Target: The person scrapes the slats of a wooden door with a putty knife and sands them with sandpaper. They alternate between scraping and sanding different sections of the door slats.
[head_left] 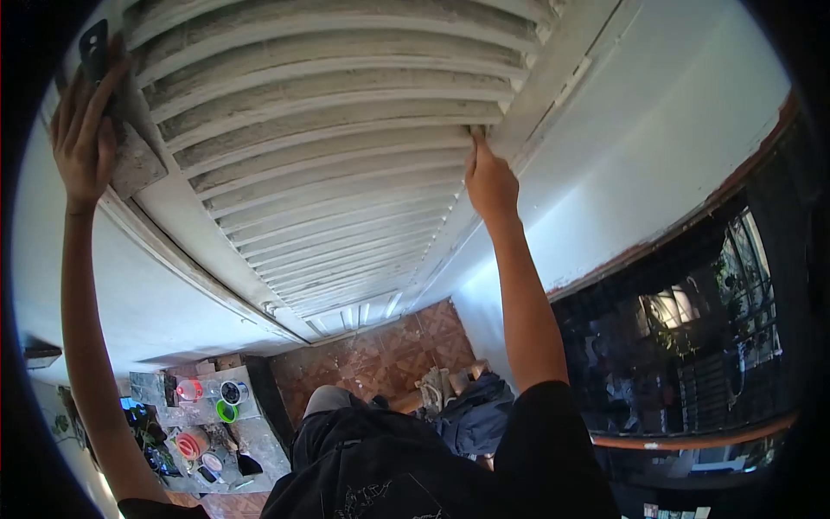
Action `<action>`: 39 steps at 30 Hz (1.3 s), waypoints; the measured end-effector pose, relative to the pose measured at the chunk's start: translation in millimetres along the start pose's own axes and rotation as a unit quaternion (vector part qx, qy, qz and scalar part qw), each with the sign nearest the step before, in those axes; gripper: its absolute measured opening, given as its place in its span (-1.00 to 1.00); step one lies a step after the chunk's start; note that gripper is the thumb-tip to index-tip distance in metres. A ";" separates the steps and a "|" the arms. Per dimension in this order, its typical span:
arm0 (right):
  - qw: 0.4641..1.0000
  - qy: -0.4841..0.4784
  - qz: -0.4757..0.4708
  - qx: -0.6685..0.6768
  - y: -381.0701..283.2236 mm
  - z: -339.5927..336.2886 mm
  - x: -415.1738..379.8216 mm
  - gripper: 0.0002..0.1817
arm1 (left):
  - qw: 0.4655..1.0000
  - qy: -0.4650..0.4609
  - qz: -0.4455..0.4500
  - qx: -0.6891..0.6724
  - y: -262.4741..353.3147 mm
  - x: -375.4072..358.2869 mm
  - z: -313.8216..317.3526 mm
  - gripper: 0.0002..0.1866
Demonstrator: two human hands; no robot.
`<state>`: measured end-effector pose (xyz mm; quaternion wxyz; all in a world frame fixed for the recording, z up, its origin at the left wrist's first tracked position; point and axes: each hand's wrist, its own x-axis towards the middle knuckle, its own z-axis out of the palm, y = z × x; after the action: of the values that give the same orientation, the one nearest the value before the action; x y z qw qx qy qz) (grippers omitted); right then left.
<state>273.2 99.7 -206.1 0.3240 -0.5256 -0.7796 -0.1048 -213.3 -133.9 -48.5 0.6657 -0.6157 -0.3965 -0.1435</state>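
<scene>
A large off-white louvred door [346, 112] with dusty, worn slats fills the upper view. My left hand [84, 143] rests at its left edge, fingers stretched upward and apart beside a black fitting [93, 48] that looks like a lock plate. Below that hand is a worn grey plate [138, 163]. At the slats' right end, my right hand [491, 182] has its index finger reaching into a gap and its other fingers curled. The fingertip touches the slat [432, 137]; anything pinched there is too small to make out.
A cluttered table [268, 424] at lower left holds a green ring-shaped container [226, 411], a red container [192, 444] and a pink-topped container [188, 389]. A dark bag [475, 415] lies on the tiled floor [372, 359]. A barred window [683, 329] is on the right.
</scene>
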 end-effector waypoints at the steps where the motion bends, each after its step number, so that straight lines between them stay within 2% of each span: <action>1: 0.999 -0.043 0.004 -0.017 -5.0 -6.3 -6.9 -0.51 | 1.000 0.008 -0.002 0.009 1.2 0.6 -0.2 -0.55; 2: 0.996 -0.086 0.007 -0.034 -10.1 -10.6 -11.3 -0.48 | 1.000 0.001 -0.018 0.012 3.0 -0.8 0.7 -0.57; 4: 0.994 -0.095 -0.017 -0.051 -9.0 -14.1 -3.2 -0.44 | 0.998 -0.015 -0.060 0.010 8.3 1.7 -4.2 -0.57; 6: 0.991 -0.116 -0.007 -0.069 -6.3 -19.7 0.3 -0.46 | 0.998 -0.018 -0.064 0.006 12.5 8.1 -7.2 -0.56; 10: 0.996 -0.069 -0.005 -0.061 -2.8 -5.7 3.2 -0.48 | 0.998 -0.012 -0.061 0.011 11.6 7.4 -4.2 -0.56; 13: 0.992 -0.101 -0.009 -0.072 -19.7 -17.0 -17.4 -0.52 | 0.997 -0.032 -0.065 0.007 14.2 7.5 -7.0 -0.54; 18: 0.995 -0.068 -0.022 -0.068 -8.3 -7.1 -9.9 -0.55 | 0.996 -0.045 -0.078 0.000 18.8 11.5 -13.7 -0.50; 20: 0.998 -0.047 -0.008 -0.050 -10.5 -4.6 -9.1 -0.44 | 0.997 -0.031 -0.074 -0.010 17.9 13.5 -13.4 -0.51; 24: 0.992 -0.114 0.007 -0.050 -11.6 -27.0 -22.7 -0.34 | 0.995 -0.048 -0.086 -0.001 19.6 11.9 -14.2 -0.51; 26: 0.993 -0.074 0.006 -0.094 6.9 -8.9 -3.5 -0.29 | 0.997 -0.043 -0.065 -0.005 17.8 4.0 -12.8 -0.54; 28: 0.996 -0.034 -0.013 -0.080 15.0 -0.6 12.7 -0.29 | 0.997 -0.040 -0.067 -0.012 19.8 13.3 -14.5 -0.53; 34: 0.995 -0.061 -0.005 -0.074 -1.3 -20.0 -12.3 -0.35 | 0.996 -0.044 -0.078 0.010 17.4 6.6 -11.5 -0.52; 36: 0.995 -0.055 -0.004 -0.087 9.9 -2.8 -4.0 -0.36 | 0.997 -0.041 -0.065 -0.003 18.1 7.8 -10.0 -0.52; 38: 0.998 0.008 -0.015 -0.056 19.8 12.4 0.7 -0.34 | 0.998 -0.028 -0.060 -0.002 18.1 9.2 -10.8 -0.52; 39: 0.998 -0.013 0.009 -0.057 10.8 6.6 -3.4 -0.37 | 0.997 -0.028 -0.066 -0.006 19.8 11.1 -12.1 -0.54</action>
<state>280.9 105.1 -215.2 0.2846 -0.5513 -0.7718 -0.1394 -188.5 -138.0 -53.8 0.6398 -0.5962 -0.4534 -0.1722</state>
